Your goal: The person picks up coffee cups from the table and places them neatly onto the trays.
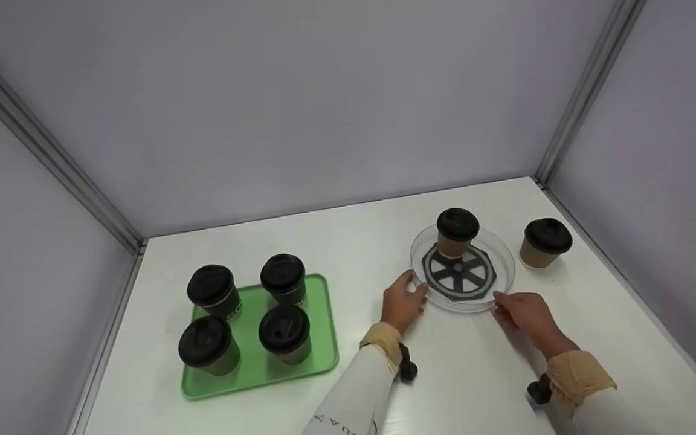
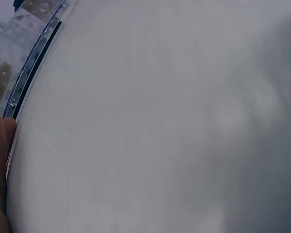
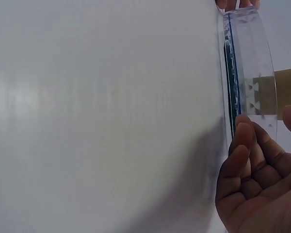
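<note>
A clear round dish (image 1: 505, 275) with a dark spoked base showing through it lies on the white table. Inside it, towards the back, a brown paper cup (image 1: 454, 246) with a black lid stands upright. My left hand (image 1: 402, 304) holds the dish's front left edge, thumb and fingers at the rim. At the front right edge, my right hand (image 1: 526, 312) grips the rim with curled fingers. The right wrist view shows those fingertips (image 3: 243, 127) against the dish's outer wall, low down, with the thumb higher up. Only a few left fingers appear in the left wrist view.
Another lidded brown cup (image 1: 538, 251) stands just right of the dish. To the left, a green tray (image 1: 318, 326) carries several black-lidded cups. Grey walls border the white table (image 1: 372, 241) at the back and sides.
</note>
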### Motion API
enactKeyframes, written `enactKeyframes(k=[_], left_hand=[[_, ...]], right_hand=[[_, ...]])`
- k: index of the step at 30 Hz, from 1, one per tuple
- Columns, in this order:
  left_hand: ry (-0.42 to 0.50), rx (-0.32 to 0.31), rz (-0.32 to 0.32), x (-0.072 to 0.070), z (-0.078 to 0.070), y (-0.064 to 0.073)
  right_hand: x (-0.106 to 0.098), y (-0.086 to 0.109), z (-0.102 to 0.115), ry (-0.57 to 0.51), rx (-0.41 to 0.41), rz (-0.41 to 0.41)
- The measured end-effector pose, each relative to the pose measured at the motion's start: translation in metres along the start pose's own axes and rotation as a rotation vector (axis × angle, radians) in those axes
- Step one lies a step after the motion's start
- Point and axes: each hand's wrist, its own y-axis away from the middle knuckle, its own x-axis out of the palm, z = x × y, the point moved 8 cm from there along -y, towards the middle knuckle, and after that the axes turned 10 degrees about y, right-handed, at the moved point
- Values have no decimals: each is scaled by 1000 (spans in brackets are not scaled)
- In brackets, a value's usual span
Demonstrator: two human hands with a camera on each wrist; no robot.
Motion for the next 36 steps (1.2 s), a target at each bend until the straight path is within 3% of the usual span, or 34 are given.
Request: enactKeyframes(k=[12,19,21,36], left_hand=[[11,-11,3,-2,4,-1],[-4,-30,25,-3,4,0],[-7,-31,21,-3,4,-1],[3,-24,10,-1,2,1]], right_hand=[[-25,0,11,12,-88,-65],[-66,-1,48,166,-297,-214],[-73,0,56,192,-320,-237],[-112,2,72,209,-303,-285]])
